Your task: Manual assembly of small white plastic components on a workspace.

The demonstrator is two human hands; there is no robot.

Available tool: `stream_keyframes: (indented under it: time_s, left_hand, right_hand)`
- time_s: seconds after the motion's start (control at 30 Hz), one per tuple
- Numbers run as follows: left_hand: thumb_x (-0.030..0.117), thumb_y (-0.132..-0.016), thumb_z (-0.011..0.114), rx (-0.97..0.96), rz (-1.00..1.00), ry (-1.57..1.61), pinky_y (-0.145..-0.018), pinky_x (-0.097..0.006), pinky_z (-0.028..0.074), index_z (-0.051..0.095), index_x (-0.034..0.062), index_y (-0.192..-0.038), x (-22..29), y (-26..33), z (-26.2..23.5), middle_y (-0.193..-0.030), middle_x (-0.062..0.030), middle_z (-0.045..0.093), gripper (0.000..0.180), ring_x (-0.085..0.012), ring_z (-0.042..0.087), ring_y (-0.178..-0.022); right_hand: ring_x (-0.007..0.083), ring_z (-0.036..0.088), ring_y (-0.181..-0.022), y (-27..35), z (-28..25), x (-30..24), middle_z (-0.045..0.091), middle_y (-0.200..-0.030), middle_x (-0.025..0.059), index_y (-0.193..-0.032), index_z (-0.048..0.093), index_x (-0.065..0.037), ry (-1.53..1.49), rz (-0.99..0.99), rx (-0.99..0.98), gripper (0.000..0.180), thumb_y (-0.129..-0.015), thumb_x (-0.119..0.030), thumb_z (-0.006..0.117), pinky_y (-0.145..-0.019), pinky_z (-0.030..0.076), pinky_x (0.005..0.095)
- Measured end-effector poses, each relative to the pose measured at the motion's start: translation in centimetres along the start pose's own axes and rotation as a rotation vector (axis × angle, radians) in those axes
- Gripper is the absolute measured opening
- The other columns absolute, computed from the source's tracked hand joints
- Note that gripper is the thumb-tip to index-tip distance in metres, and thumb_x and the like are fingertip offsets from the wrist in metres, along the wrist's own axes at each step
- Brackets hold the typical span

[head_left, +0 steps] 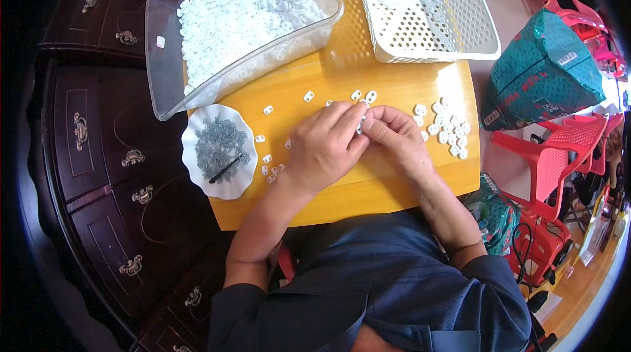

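Note:
Over the middle of the yellow table, my two hands meet at the fingertips around a small white plastic piece, partly covered by the fingers. My left hand is closed on it from one side, and my right hand pinches it from the other. Several similar white two-holed pieces lie just beyond the fingers. More of these white pieces are scattered left of my left hand. A loose heap of white pieces sits right of my right hand.
A white wavy-rimmed bowl at left holds small greyish clear parts and a black stick-like tool. Behind stand a clear bin full of white pieces and a cream perforated basket. Dark drawers, a teal bag and red chairs flank the table.

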State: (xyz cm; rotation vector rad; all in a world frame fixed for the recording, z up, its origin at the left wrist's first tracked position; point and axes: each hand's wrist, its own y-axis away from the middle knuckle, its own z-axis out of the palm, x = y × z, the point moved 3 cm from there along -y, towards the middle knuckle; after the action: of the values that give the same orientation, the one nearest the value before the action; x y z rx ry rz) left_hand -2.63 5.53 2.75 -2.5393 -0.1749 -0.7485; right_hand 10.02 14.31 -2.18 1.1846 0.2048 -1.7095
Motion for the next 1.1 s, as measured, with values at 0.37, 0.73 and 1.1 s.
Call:
stream_keyframes:
  time_s: [0.37,0.73,1.1]
  left_hand:
    - [0.012,-0.077,0.079,-0.028,-0.025,0.086,-0.069,-0.038,0.057,0.068,0.0042,-0.108,-0.6,0.3,0.4,-0.095,-0.0086,0.069,0.034,-0.0275,0.070,-0.083]
    - [0.014,-0.078,0.079,0.013,0.077,0.055,-0.061,-0.035,0.055,0.069,0.0047,-0.106,-0.4,0.5,0.6,-0.086,-0.0073,0.069,0.031,-0.0250,0.070,-0.073]
    - [0.016,-0.078,0.084,-0.153,-0.216,0.345,-0.070,-0.035,0.058,0.065,0.0065,-0.125,-1.3,0.4,-0.4,-0.105,-0.0129,0.070,0.052,-0.0284,0.071,-0.086]
  right_hand:
    - [0.0083,0.065,-0.081,0.1,-0.1,1.0,0.073,-0.092,0.0025,-0.104,0.073,-0.005,-0.083,0.110,-0.002,0.021,-0.102,-0.022,0.061,-0.074,0.051,0.0236]
    - [0.0113,0.067,-0.080,0.6,-0.3,1.0,0.074,-0.089,0.0066,-0.102,0.074,-0.001,-0.126,0.080,0.050,0.020,-0.100,-0.017,0.062,-0.073,0.052,0.0255]
    - [0.0083,0.060,-0.072,1.6,-1.5,-2.0,0.068,-0.076,0.0012,-0.094,0.072,0.001,0.414,-0.077,0.114,0.026,-0.101,-0.021,0.060,-0.067,0.047,0.0243]
